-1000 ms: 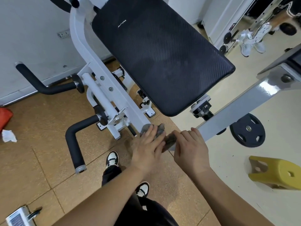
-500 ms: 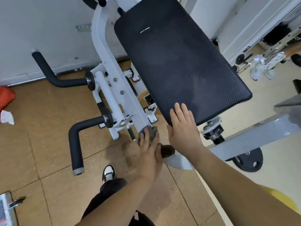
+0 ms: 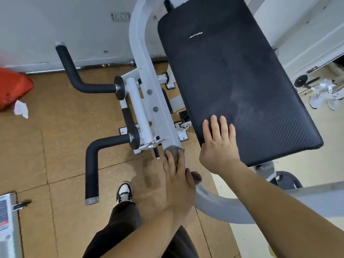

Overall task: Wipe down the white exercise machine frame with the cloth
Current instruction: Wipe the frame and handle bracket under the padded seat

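The white exercise machine frame [image 3: 147, 75] runs as a long white beam from the top centre down to the lower middle, beside a large black pad [image 3: 232, 75]. A grey cloth [image 3: 175, 152] lies over the beam's lower end. My left hand [image 3: 177, 181] presses the cloth onto the beam with straight fingers; part of the cloth sticks out at its right side. My right hand [image 3: 218, 148] rests flat on the near left corner of the black pad, fingers spread.
Two black foam-covered handles [image 3: 93, 164] [image 3: 74, 71] stick out left of the beam. My shoe [image 3: 124, 191] stands on the brown floor below. A red object [image 3: 13, 86] and crumpled paper [image 3: 21, 108] lie at far left. A weight plate [image 3: 286, 180] lies under the pad.
My right hand left the frame beside the cloth and now lies on the black pad. My left hand with the cloth stays at the beam's lower end, shifted slightly up. The view came closer.
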`<state>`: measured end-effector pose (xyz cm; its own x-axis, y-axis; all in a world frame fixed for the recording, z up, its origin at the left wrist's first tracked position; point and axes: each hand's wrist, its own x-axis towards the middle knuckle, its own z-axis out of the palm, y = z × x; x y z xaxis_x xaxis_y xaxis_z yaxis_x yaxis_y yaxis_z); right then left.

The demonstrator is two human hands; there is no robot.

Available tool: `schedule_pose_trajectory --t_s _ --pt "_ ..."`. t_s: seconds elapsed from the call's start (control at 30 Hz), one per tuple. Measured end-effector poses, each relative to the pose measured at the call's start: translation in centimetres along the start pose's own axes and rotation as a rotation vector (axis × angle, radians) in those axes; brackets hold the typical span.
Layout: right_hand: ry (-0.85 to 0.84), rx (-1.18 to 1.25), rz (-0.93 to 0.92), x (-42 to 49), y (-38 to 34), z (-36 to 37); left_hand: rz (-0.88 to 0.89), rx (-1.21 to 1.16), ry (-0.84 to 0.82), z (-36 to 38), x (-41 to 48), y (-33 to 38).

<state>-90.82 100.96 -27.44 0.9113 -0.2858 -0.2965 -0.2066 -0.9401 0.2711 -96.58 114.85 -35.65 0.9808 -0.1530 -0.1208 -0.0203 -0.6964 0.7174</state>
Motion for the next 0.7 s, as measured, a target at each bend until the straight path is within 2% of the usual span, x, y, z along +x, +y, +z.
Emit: schedule_pose_trajectory --t_s 0.1,0.23,0.37,0.43,0.53,0.63,0.7 --pt "0.059 -0.114 -0.13 1.5 1.2 -0.6 -0.036 0.076 0.015 1.2 3.0 0.4" --pt "-0.062 -0.151 -0.204 3.0 2.1 -0.9 -0.167 0.026 0.119 2.9 1.0 1.5" --pt "-0.068 -0.154 -0.215 2.9 1.9 -0.6 -0.155 -0.199 -0.04 2.3 -4.1 1.9" --pt "-0.086 -0.161 -0.211 2.9 2.0 -0.8 -0.136 -0.247 -0.055 1.2 -3.6 1.7" --pt "-0.118 -0.156 -0.207 3.1 1.8 -0.8 -0.069 -0.153 -0.018 0.2 0.0 1.2" --pt "-0.123 -0.161 -0.209 3.2 1.7 -0.9 -0.039 0.004 -0.077 0.1 0.0 1.1" --pt "-0.117 -0.167 -0.209 3.0 1.7 -0.8 -0.083 -0.046 -0.106 0.1 -2.2 1.6"
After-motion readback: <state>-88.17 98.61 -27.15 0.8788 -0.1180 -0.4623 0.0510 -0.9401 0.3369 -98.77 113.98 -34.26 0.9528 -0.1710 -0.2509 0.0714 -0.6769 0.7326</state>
